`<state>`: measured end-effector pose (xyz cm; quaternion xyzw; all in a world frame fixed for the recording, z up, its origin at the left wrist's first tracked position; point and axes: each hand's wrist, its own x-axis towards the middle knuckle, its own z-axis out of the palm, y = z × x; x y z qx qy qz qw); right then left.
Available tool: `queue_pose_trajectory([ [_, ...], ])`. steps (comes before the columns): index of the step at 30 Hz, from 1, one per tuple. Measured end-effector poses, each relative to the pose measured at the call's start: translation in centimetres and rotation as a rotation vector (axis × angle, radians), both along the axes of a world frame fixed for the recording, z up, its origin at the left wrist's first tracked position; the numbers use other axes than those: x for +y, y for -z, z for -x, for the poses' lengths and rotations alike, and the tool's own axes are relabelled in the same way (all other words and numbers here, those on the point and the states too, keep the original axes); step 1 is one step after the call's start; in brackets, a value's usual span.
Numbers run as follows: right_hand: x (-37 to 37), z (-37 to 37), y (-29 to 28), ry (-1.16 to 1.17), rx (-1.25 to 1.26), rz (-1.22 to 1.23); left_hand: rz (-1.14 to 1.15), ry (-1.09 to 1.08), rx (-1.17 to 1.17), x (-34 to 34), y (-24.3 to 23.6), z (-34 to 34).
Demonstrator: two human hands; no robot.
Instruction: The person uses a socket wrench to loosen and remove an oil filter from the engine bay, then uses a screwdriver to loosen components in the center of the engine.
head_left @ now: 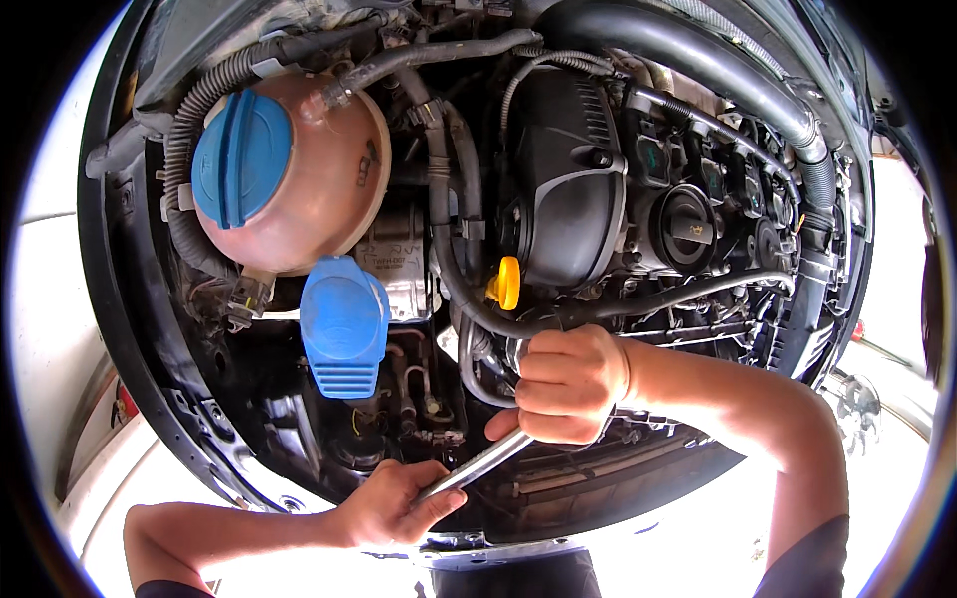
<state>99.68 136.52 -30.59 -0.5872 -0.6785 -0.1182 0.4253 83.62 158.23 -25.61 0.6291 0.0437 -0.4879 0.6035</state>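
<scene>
Over the front of an open engine bay, both my hands are on a long silver wrench-like bar (481, 464) that slants up to the right. My left hand (399, 500) grips its lower end, thumb on top. My right hand (566, 387) is closed in a fist around the upper end and hides whatever it joins. A black hose (469, 294) curves just above my right fist. Beyond it are the yellow dipstick handle (508, 283) and the black engine cover (570, 184).
At the left stand a pinkish coolant tank (339, 189) with a blue cap (242, 159) and a lower blue flip cap (344, 324). A black oil filler cap (688, 229) sits on the engine at right. The car's front edge (469, 543) runs below my hands.
</scene>
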Motion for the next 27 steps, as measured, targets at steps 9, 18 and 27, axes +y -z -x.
queue_pose_trajectory([
  [9,-0.4,0.2,0.2,-0.050,-0.013,0.034,-0.039,-0.069,-0.070,-1.3,-0.4,1.3],
  [18,0.2,-0.2,0.6,-0.203,-0.001,-0.043,0.012,-0.250,-0.106,-3.3,-0.4,3.6],
  [27,-0.7,-0.1,1.1,-0.210,-0.060,-0.015,0.047,-0.452,-0.153,-6.1,0.5,5.3],
])
